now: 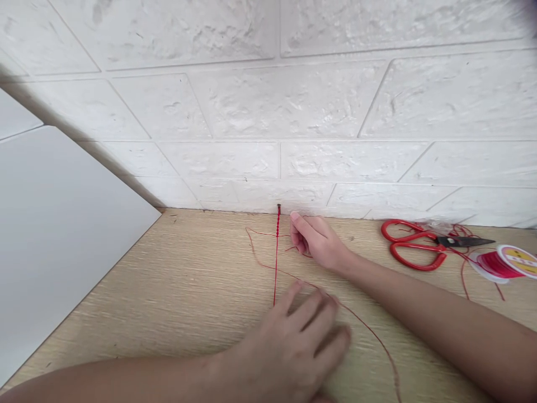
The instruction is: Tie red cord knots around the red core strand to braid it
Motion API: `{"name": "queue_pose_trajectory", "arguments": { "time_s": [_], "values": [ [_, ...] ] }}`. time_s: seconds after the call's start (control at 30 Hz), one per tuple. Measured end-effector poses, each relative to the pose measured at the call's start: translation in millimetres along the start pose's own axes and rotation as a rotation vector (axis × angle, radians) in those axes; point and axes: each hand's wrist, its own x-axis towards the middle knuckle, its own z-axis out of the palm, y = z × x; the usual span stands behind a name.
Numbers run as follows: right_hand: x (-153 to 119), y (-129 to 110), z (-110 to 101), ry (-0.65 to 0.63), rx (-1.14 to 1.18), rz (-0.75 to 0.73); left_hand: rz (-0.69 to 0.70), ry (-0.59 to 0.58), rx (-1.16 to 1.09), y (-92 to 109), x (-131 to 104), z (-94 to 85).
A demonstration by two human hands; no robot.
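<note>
A red cord (276, 268) runs straight down from a small nail (279, 206) at the foot of the wall. Its top part is a short knotted braid (277, 224). My right hand (316, 242) is closed in a pinch just right of the braid, holding a thin red thread (255, 252). That thread loops out to the left, crosses the cord and curves away to the lower right. Lower down, my left hand (297, 341) is blurred by motion, its fingers bent and apart over the thread. The cord's lower end is hidden behind this hand.
On the right lie red-handled scissors (415, 246), with a spool of red thread (501, 263) and loose red strands beside them. A white panel (62, 224) covers the left side of the wooden table (201, 302). A white brick-patterned wall (251, 101) closes off the back.
</note>
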Motion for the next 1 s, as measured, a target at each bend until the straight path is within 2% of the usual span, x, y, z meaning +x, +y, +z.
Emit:
{"name": "queue_pose_trajectory", "arguments": {
  "time_s": [0.07, 0.1, 0.17, 0.27, 0.4, 0.43, 0.57, 0.73, 0.8, 0.9, 0.93, 1.0],
  "values": [
    [0.2, 0.5, 0.2, 0.000, 0.003, 0.003, 0.117, 0.036, 0.023, -0.4, -0.1, 2.0],
    [0.2, 0.7, 0.3, 0.002, 0.005, 0.005, 0.123, 0.059, 0.033, -0.3, -0.1, 2.8],
    [0.1, 0.8, 0.4, 0.002, 0.003, 0.004, 0.042, 0.083, 0.028, -0.6, 0.4, 2.7],
    [-0.7, 0.0, 0.2, 0.001, -0.002, 0.002, -0.076, 0.033, -0.033, -2.8, 2.2, -2.0],
    [-1.5, -1.7, 0.2, 0.003, -0.012, 0.005, 0.091, 0.013, -0.032, -5.5, 3.3, -5.9],
    [-1.5, -1.9, 0.3, 0.001, -0.017, 0.003, 0.103, 0.030, -0.027, -5.5, 3.3, -5.5],
    [-1.2, -2.5, 0.1, 0.002, -0.034, -0.014, -0.004, 0.070, -0.086, -6.2, 4.4, -4.0],
    [-0.9, -3.3, -0.8, 0.001, -0.041, -0.020, 0.153, 0.049, -0.091, -10.1, 6.9, -6.7],
    [-0.8, -3.4, -0.5, 0.001, -0.038, -0.018, 0.084, 0.084, -0.110, -9.6, 7.5, -6.6],
    [-0.6, -2.9, 0.4, 0.009, -0.035, -0.023, -0.100, 0.126, -0.143, -8.3, 7.8, -4.7],
    [-0.6, -2.7, 0.6, 0.011, -0.035, -0.025, -0.130, 0.121, -0.137, -8.4, 7.7, -3.9],
    [-0.4, -2.2, 0.7, 0.010, -0.038, -0.026, -0.094, 0.091, -0.122, -10.1, 7.1, -2.4]
  ]
}}
